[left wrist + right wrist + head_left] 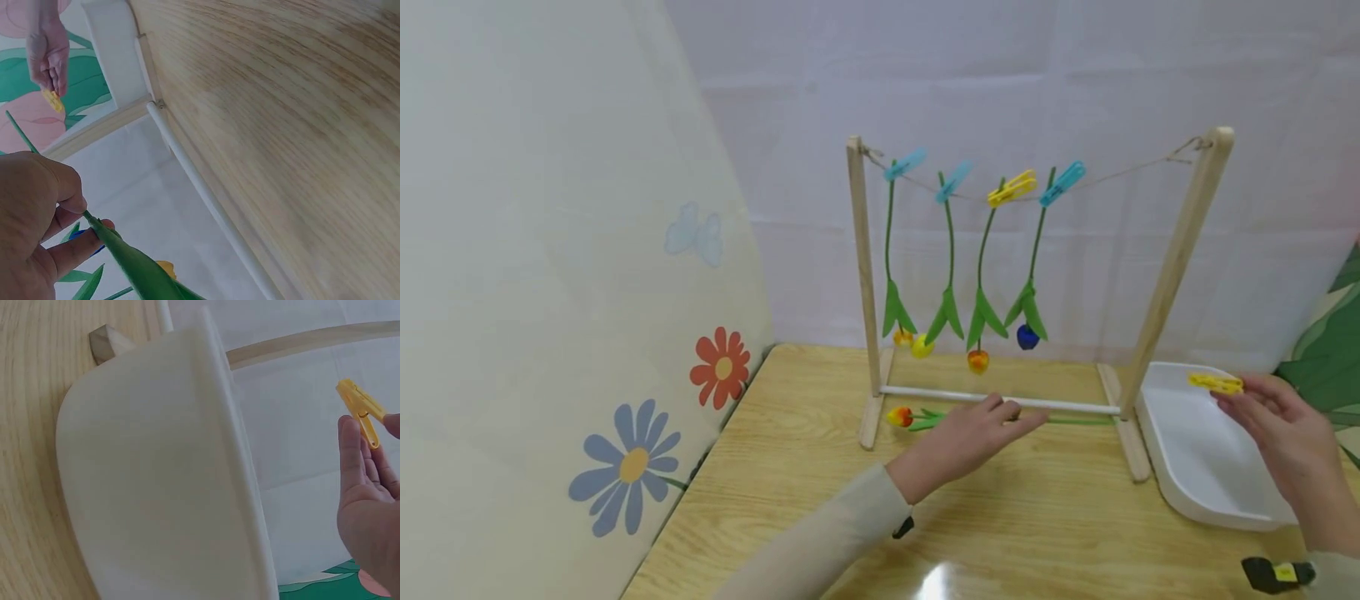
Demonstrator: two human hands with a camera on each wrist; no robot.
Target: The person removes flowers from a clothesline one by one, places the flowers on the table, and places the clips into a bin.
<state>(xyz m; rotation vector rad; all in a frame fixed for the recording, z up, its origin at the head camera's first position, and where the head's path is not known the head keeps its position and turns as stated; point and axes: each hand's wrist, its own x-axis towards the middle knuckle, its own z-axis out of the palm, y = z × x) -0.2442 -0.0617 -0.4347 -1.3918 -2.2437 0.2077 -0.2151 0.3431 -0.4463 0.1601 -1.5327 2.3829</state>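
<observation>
My left hand pinches the green stem of an artificial tulip in front of the rack's white bar. Its red-and-yellow bloom points left and its stem extends right; the left wrist view shows its green leaf close up. Over at the right, my right hand holds a yellow clothespin between thumb and fingers, above the white tray. The right wrist view shows this clothespin too. Several other tulips hang bloom-down from a string, held by blue clothespins and a yellow one.
A wooden rack carries the string between its two posts, with a white bar low down. The white tray stands beside its right foot on the wood-grain table. Behind is a pale cloth; a flower-decorated wall is at left.
</observation>
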